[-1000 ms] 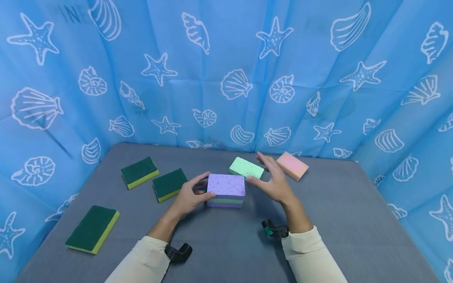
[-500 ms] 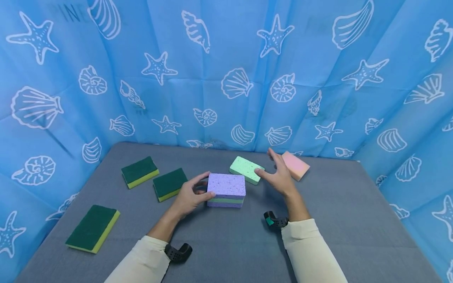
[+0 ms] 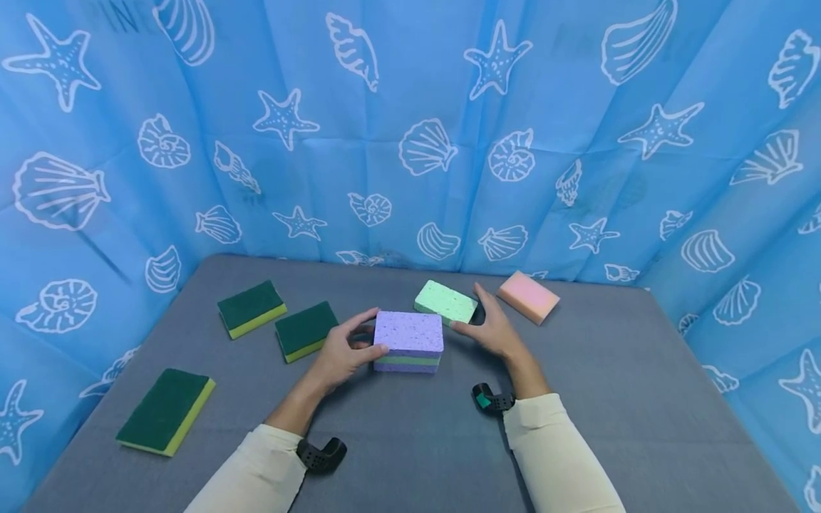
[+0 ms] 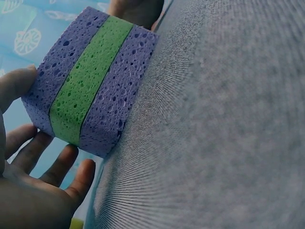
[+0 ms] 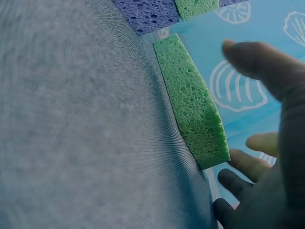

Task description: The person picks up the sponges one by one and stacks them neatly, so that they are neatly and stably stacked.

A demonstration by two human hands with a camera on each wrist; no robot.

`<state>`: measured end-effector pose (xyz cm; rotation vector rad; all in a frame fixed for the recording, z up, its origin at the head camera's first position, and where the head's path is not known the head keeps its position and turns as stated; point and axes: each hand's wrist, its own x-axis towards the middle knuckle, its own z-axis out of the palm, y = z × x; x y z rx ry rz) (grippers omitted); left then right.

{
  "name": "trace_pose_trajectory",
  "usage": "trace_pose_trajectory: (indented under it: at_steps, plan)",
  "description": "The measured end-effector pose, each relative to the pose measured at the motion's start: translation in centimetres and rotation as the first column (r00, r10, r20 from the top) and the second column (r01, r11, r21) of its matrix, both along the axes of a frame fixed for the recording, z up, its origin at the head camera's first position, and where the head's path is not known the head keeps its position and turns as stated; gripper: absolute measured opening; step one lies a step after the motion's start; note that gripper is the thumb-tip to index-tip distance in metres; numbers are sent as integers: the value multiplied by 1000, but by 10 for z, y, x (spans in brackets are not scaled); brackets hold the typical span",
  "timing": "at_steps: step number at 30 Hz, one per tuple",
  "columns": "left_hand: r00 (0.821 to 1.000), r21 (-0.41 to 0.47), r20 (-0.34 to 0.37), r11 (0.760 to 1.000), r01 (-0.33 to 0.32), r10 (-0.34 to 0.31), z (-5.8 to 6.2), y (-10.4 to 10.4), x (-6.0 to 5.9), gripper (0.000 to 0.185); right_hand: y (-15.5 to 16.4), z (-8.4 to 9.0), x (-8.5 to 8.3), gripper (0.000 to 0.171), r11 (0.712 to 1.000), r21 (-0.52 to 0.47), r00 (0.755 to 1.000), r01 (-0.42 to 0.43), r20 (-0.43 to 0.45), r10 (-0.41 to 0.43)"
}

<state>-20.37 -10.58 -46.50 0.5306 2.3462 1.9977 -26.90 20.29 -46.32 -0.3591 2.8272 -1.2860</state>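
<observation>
A stack of sponges [image 3: 409, 333], purple above and below with a green layer between, sits on the grey table near the middle. My left hand [image 3: 338, 358] holds its left end, thumb at the front corner and fingers round the far side; the left wrist view shows the three layers [image 4: 90, 76] with fingertips against the end. Just behind and right of the stack lies a single light green sponge [image 3: 447, 300]. My right hand [image 3: 492, 329] is spread beside it, thumb near its front edge and fingers by its right end; in the right wrist view the green sponge [image 5: 190, 102] lies ungripped.
A pink-orange sponge [image 3: 529, 296] lies at the back right. Three dark green and yellow scouring sponges, the nearest one [image 3: 167, 412] at front left, lie on the left side of the table [image 3: 410, 442]. A blue seashell curtain [image 3: 410, 142] hangs behind.
My right hand first drew off to the right, then came back left and closer to the light green sponge. My left hand stays on the stack.
</observation>
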Motion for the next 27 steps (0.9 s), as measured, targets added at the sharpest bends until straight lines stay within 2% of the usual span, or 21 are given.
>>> trace_pose_trajectory:
  at_steps: [9, 19, 27]
  plan:
    - [1000, -13, 14, 1000, -5, 5, 3, 0, 0, 68, 1, -6, -4, 100, 996, 84, 1000, -5, -4, 5]
    - [1000, -9, 26, 1000, -2, 2, 1, 1, -1, 69, -1, -6, -1, 87, 987, 163, 1000, 18, 11, -20]
    - [1000, -10, 7, 1000, -2, 2, 1, 0, 0, 68, -3, -6, 0, 81, 985, 165, 998, 53, 19, -57]
